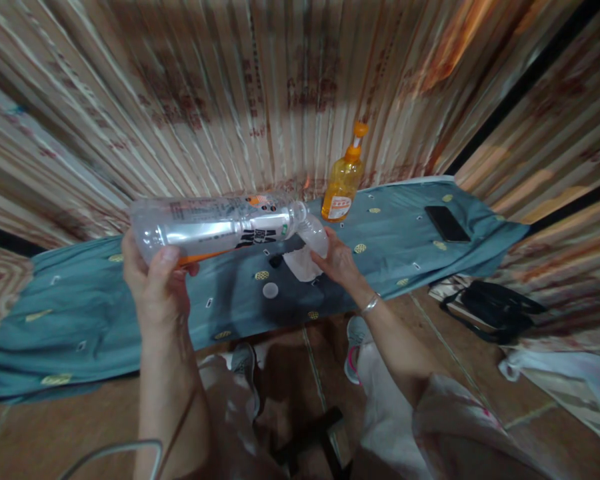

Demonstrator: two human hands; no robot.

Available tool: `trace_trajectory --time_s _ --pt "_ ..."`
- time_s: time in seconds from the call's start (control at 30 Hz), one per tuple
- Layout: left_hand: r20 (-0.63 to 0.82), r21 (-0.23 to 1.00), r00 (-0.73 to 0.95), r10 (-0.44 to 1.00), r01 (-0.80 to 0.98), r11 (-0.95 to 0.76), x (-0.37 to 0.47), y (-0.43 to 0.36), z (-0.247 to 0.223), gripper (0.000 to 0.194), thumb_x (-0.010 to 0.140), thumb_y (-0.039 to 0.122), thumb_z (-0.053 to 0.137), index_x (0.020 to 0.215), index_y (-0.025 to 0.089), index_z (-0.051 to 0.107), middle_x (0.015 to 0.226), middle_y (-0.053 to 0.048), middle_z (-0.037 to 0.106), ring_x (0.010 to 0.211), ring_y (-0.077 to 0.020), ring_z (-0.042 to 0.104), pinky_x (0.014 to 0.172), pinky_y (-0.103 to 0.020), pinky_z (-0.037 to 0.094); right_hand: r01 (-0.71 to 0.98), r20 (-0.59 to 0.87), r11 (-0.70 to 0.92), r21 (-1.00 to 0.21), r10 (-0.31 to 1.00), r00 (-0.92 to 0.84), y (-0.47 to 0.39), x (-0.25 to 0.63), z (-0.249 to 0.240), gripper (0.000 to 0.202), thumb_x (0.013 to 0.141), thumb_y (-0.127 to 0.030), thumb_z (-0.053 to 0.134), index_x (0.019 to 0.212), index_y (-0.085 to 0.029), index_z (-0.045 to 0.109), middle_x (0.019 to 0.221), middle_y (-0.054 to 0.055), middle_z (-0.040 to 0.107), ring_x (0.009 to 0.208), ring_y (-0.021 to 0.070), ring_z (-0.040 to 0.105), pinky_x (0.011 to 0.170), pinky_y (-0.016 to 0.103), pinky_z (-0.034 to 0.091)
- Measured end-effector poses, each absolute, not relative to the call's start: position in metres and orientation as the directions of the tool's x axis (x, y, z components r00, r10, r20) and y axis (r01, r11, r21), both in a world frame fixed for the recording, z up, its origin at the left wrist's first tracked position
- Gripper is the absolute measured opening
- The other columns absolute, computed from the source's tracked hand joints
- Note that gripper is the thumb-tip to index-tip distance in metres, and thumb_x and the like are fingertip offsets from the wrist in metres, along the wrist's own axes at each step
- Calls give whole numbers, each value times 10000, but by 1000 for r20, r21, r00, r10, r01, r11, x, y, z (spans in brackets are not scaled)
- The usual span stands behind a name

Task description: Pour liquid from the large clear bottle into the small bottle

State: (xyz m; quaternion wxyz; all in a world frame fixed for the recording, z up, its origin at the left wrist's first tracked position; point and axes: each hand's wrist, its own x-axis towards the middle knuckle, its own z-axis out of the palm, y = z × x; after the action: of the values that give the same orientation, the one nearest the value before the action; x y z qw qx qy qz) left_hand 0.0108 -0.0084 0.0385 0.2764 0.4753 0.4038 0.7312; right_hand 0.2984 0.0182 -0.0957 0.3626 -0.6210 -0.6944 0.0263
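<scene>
My left hand (pixel 156 283) is wrapped round the base of a large clear plastic bottle (pixel 210 227) with a silver, black and orange label. The bottle lies level in the air above the cloth-covered surface, and its uncapped neck points right. A small translucent bottle (pixel 316 233) is gripped in my right hand (pixel 339 261), tilted so that its mouth meets the big bottle's neck. Whether any liquid passes between them I cannot tell. Below them rest a crumpled white piece (pixel 303 267), a small black object (pixel 276 261) and a round translucent disc, perhaps a lid (pixel 271 290).
A yellow-orange pump bottle (pixel 343 183) stands at the back by the striped curtain (pixel 280 87). On the right of the teal cloth (pixel 380 253) lies a black phone (pixel 447 223). A black bag (pixel 490 307) sits on the right beyond the cloth's edge.
</scene>
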Motion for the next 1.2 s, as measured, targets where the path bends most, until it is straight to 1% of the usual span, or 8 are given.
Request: trace_trajectory --time_s 0.2,0.3,0.5,0.87,0.93,1.0,1.1,1.2 --pt "468 849 -400 788 -45 -527 13 -9 40 524 489 395 737 973 205 676 948 -56 651 545 -84 482 371 -161 323 851 473 220 -478 880 38 20 299 -98 608 865 -341 618 1384 -88 426 1186 215 675 1082 333 667 925 471 557" --pt "473 847 -398 786 -39 -530 14 -10 41 523 497 392 731 985 212 680 976 -57 660 562 -90 490 377 -168 347 855 467 219 -470 884 30 20 298 -99 625 867 -358 616 1384 -75 410 1202 229 666 1099 334 662 939 473 550" --pt "463 837 -390 796 -104 -538 14 -12 44 447 497 315 736 927 202 689 860 -36 637 557 -96 490 354 -168 334 854 463 216 -472 886 32 18 298 -98 632 866 -347 621 1389 -59 411 1214 234 661 1097 344 659 957 484 543" --pt "507 820 -376 776 -69 -569 8 -6 38 544 480 369 777 986 195 676 929 -56 635 570 -95 511 357 -168 377 855 417 207 -475 909 12 18 300 -95 668 844 -313 644 1393 -23 396 1256 267 634 1141 357 644 989 491 524" --pt "512 823 -367 777 -49 -566 8 -7 39 542 491 384 769 993 203 674 956 -62 638 587 -98 510 358 -165 373 858 419 208 -469 908 9 18 300 -96 664 847 -316 641 1395 -37 391 1240 256 646 1137 353 647 969 489 532" --pt "524 823 -353 775 -22 -567 9 -7 40 532 515 395 749 1009 211 671 925 -51 631 592 -95 499 363 -159 375 861 428 211 -463 904 9 18 300 -97 655 849 -318 639 1395 -56 390 1236 245 652 1139 343 648 954 479 539" --pt "529 820 -353 772 -24 -572 11 -9 42 517 523 366 728 1013 212 673 869 -31 617 580 -90 490 359 -159 385 866 436 208 -455 900 13 18 299 -97 651 840 -302 652 1383 -47 397 1229 247 654 1127 336 654 951 464 541" --pt "506 823 -367 781 -64 -564 13 -11 45 486 509 315 727 981 205 681 874 -34 628 578 -97 496 345 -173 393 868 437 205 -452 899 15 18 298 -96 639 838 -291 656 1369 -36 408 1199 244 665 1089 331 668 948 456 546"
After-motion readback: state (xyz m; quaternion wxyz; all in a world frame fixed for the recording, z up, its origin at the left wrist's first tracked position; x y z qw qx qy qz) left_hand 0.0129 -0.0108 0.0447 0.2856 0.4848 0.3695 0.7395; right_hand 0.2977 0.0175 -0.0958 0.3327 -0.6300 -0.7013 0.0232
